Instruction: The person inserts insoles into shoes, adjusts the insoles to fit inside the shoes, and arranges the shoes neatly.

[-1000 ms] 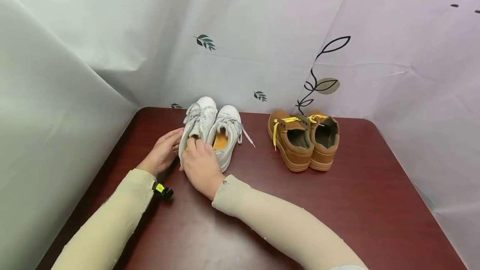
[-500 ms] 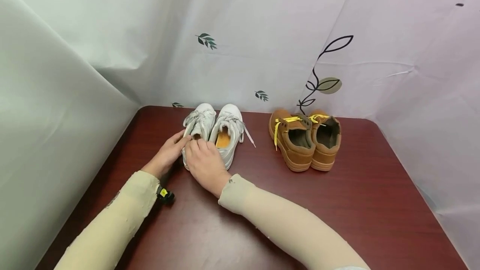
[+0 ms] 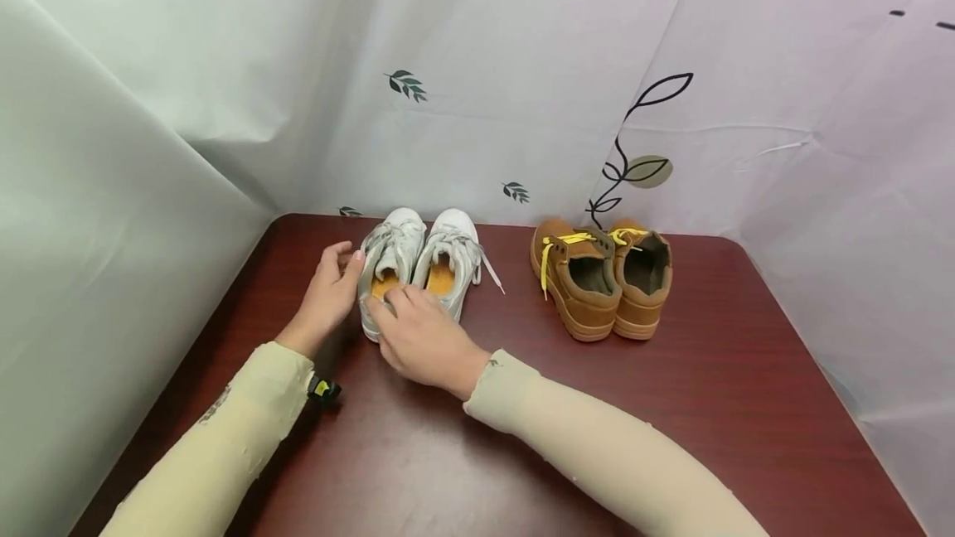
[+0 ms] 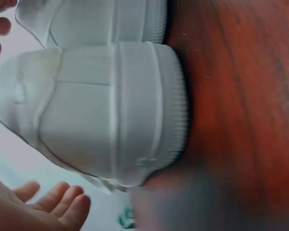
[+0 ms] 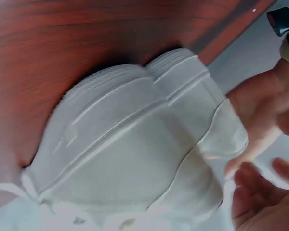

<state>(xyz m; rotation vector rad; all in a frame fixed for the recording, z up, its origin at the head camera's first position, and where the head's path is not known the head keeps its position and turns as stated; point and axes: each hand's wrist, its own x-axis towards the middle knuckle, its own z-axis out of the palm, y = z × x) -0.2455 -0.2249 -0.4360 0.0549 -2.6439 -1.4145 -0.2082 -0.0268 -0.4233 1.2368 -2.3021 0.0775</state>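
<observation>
A pair of white lace-up sneakers stands side by side at the back of the table, toes toward the curtain. My left hand is beside the left sneaker, its fingers loosely bent; in the left wrist view those fingers are apart from the heel. Over the heels hovers my right hand, partly covering the backs of both shoes. The right wrist view has the right sneaker close by, with the right-hand fingers relaxed and holding nothing. Orange insoles show inside both sneakers.
To the right stands a pair of brown shoes with yellow laces, close to the back edge. They share the dark red table. A pale curtain hangs behind and along both sides. One white lace trails onto the tabletop.
The left sneaker has come back toward me, its toe now level with the right one. Both hands have drawn off it, the right moving slightly right, uncovering the left insole.
</observation>
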